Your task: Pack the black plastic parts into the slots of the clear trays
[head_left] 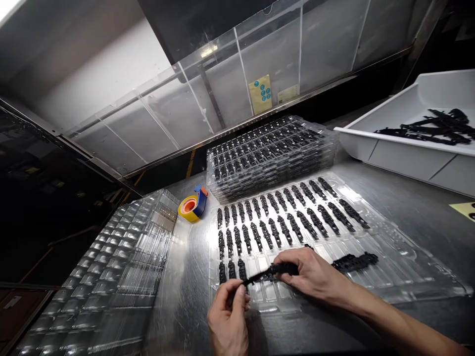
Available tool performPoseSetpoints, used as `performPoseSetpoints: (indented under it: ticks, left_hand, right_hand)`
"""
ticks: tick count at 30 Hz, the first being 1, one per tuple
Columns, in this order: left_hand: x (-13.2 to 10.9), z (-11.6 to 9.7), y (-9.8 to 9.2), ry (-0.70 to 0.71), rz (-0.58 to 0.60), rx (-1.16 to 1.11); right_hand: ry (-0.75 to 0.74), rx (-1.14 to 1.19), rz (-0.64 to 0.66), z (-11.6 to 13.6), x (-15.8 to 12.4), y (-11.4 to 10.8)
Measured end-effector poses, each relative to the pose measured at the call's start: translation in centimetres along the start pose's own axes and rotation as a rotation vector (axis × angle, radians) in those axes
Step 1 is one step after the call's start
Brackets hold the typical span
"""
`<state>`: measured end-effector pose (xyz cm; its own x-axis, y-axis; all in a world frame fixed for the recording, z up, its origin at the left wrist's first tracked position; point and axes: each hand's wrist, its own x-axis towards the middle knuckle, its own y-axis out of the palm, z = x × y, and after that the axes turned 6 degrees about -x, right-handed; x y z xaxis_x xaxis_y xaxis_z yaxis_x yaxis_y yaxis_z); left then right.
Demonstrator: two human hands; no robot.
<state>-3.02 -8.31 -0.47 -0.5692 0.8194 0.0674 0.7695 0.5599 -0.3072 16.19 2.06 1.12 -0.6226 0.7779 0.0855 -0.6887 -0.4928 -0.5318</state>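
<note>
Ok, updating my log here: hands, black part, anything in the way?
Left hand, right hand both gripping black part. Held over nearest row of clear tray. Another dark piece over tray's right side, possibly in the way.

Factory workplace, metal bench (193, 277), stacked plastic trays (148, 247)

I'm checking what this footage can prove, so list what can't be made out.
All in the head view:
- Held part: partly covered by the left hand and right hand.
- Tray: some slots hidden behind the right hand and forearm.
- Bin: cut off by the right edge, so its full contents don't show.
- Yellow card: cut off by the right edge.
- Label: print too small to read.
</note>
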Motion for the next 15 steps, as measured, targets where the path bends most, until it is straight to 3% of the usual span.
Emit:
performPoseSetpoints:
  ticks: [3,6,11,15]
  left_hand:
    - [0.0,1.2,-0.3,0.452,-0.221,0.268]
    - [-0.3,2.6,0.2,0.772,-0.229,0.515]
    - [-0.8,4.1,1.3,0.946,-0.124,0.718]
    - [-0.8,3.8,1.3,0.931,-0.039,0.774]
  right_hand:
    - [0.010,-0.154,-0.058,-0.5,0.1,0.8]
    - [0.031,-0.480,0.027,-0.9,0.2,1.6]
    - [0.051,-0.683,0.144,-0.6,0.4,2.2]
    - [0.086,-0.720,0.193,0.7,0.3,1.5]
